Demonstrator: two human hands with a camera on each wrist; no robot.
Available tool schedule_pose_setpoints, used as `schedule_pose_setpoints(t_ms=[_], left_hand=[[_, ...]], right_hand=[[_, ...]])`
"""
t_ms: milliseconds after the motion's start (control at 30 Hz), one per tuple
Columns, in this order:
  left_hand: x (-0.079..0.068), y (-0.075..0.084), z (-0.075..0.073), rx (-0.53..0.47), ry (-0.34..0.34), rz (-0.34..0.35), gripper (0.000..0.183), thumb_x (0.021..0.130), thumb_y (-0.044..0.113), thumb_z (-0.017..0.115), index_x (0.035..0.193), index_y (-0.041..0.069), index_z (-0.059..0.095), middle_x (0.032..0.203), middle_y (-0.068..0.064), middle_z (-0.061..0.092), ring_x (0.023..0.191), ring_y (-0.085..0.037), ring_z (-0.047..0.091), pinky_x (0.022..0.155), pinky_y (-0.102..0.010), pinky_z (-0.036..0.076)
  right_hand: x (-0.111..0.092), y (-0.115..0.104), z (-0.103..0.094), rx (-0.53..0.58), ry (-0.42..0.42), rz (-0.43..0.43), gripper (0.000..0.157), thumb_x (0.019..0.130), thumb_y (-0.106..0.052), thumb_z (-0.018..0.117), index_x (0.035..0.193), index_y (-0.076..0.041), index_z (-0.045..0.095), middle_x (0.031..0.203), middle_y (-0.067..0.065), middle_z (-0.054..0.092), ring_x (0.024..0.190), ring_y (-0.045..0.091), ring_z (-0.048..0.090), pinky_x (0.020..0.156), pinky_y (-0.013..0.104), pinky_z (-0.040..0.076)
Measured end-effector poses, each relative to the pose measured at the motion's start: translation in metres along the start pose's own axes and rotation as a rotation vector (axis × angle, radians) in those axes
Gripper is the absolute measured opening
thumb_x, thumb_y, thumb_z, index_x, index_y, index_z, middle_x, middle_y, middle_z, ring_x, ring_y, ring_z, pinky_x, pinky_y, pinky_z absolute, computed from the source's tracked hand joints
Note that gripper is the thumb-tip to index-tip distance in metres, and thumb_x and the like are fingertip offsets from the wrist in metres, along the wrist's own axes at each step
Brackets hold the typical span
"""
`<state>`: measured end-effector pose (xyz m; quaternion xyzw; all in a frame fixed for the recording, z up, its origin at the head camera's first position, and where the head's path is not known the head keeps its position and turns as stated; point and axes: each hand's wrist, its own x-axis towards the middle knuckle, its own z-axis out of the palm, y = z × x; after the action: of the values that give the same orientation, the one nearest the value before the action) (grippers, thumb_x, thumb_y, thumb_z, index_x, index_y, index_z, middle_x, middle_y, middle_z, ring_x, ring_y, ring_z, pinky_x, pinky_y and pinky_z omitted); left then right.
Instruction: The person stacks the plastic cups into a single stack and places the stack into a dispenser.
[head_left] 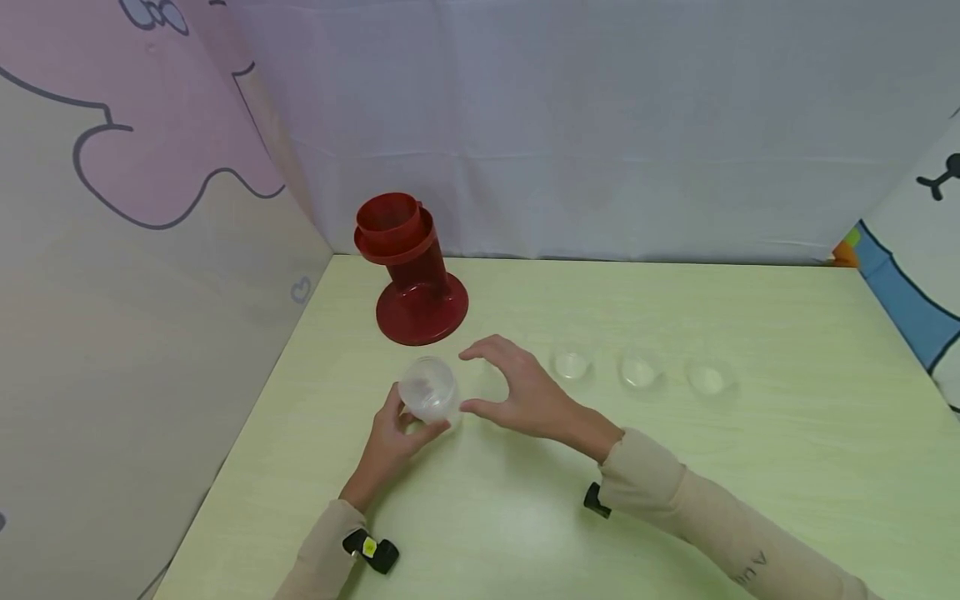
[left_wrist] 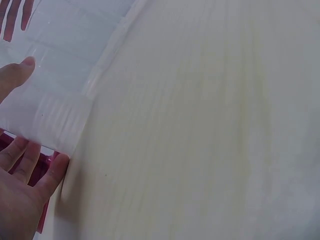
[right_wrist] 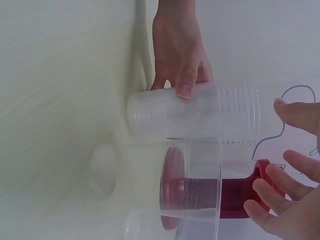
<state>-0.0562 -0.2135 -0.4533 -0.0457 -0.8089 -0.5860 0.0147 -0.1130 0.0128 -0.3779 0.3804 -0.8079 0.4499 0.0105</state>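
A stack of clear plastic cups (head_left: 427, 389) stands near the middle left of the table in the head view. My left hand (head_left: 393, 437) grips it low, thumb on the near side. Several closely spaced rims show on the stack (right_wrist: 192, 112) in the right wrist view. Just to the right, my right hand (head_left: 525, 396) has its thumb and fingers spread in a wide curve, apart from the stack. In the right wrist view my right hand's fingers (right_wrist: 280, 190) are loosely extended near the rim of another clear cup (right_wrist: 200, 200).
Three clear cups stand in a row to the right: the left one (head_left: 572, 364), middle one (head_left: 640, 369) and right one (head_left: 710, 377). Behind the stack is a red cylindrical stand (head_left: 422, 312) on a round base. A pale curtain (head_left: 562, 150) borders the table's back edge.
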Motion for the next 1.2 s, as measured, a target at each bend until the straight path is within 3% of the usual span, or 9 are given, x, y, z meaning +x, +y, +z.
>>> schedule_pose_setpoints(t_ms=[667,900,1200], left_hand=[[-0.001,0.004,0.001,0.013,0.012,0.004,0.071,0.077,0.009,0.079,0.135,0.005,0.038,0.131,-0.009,0.049,0.12,-0.022,0.045,0.102,-0.044,0.04],[0.006,-0.027,0.002,-0.011,0.031,-0.01,0.074,0.075,0.013,0.081,0.135,0.013,0.039,0.132,-0.004,0.048,0.121,-0.019,0.044,0.103,-0.041,0.039],[0.005,-0.03,0.002,0.001,0.038,-0.008,0.074,0.074,0.02,0.082,0.134,0.019,0.039,0.131,0.002,0.049,0.121,-0.017,0.045,0.101,-0.04,0.041]], right_hand=[[-0.017,0.011,-0.005,-0.022,0.012,0.039,0.056,0.075,-0.029,0.081,0.122,-0.011,0.057,0.122,-0.003,0.054,0.116,0.014,0.048,0.099,0.038,0.043],[-0.022,0.017,-0.006,-0.029,0.026,0.038,0.057,0.074,-0.029,0.081,0.123,-0.012,0.056,0.121,-0.003,0.054,0.116,0.013,0.048,0.098,0.037,0.042],[-0.028,0.022,-0.006,0.016,0.042,0.082,0.063,0.074,-0.029,0.082,0.127,-0.011,0.053,0.125,0.001,0.054,0.118,0.015,0.048,0.099,0.039,0.042]])
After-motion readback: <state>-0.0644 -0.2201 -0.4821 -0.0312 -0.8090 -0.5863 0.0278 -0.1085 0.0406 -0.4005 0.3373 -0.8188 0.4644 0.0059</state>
